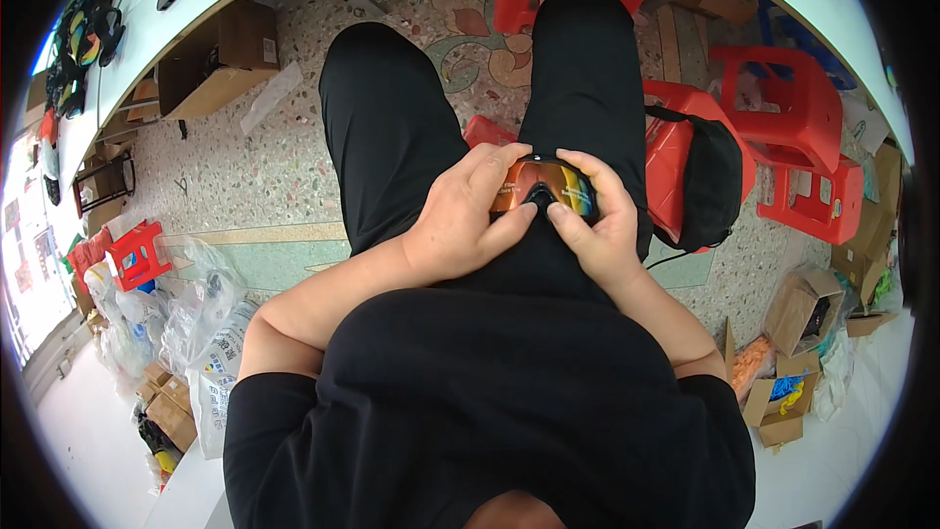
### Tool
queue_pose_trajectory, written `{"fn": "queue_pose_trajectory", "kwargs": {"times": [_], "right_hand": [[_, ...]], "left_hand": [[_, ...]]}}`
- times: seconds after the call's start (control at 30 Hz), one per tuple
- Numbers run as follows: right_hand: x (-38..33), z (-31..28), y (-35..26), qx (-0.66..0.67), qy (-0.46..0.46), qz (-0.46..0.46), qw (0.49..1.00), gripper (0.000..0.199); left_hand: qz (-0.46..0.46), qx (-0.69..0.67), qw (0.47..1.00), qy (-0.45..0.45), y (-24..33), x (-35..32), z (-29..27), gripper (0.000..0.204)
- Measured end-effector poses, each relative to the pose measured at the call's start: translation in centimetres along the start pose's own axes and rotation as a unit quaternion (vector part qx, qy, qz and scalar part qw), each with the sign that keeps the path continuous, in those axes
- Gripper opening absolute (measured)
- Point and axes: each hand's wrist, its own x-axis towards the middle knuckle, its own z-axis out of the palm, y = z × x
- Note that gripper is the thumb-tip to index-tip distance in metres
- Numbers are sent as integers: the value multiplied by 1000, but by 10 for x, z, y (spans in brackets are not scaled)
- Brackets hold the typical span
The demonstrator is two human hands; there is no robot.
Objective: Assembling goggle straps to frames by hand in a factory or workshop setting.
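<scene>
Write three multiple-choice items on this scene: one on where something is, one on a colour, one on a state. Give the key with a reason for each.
1. Where is the lens piece with the mirrored orange tint?
A. On the white table
B. Between both hands, over the person's lap
C. Inside a cardboard box

2. What colour are the plastic stools around the person?
A. Red
B. Green
C. White

3. How do the hands stand on the lens piece?
A. Only the left hand touches it
B. Neither hand touches it
C. Both the left hand and the right hand grip it, thumbs near its middle notch

Key: 1 B, the lens piece sits above the black trousers between the hands. 2 A, each stool in view is red. 3 C, fingers of both hands wrap its edges.
</scene>
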Motion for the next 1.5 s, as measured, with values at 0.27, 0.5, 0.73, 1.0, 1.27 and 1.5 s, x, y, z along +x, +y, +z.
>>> {"fn": "queue_pose_trajectory", "kwargs": {"times": [0.27, 0.5, 0.73, 1.0, 1.27, 1.5], "right_hand": [[14, 8, 9, -132, 95, -108, 981, 45], [27, 5, 15, -115, 91, -74, 986, 42], [20, -13, 19, -141, -5, -58, 988, 63], [11, -39, -20, -409, -36, -168, 896, 53], [35, -72, -46, -474, 25, -290, 831, 37], [119, -195, -90, -413, 318, -262, 812, 23]], "left_hand": [[98, 100, 978, 155, -9, 18, 25, 50], [74, 101, 982, 142, -11, 30, 25, 46], [-45, 13, 992, 117, -32, 26, 21, 37], [-237, -226, 943, 59, -23, 20, 4, 31], [-78, -146, 986, 7, 2, 34, -1, 44], [-75, -269, 959, 42, -8, 41, -3, 47]]}}
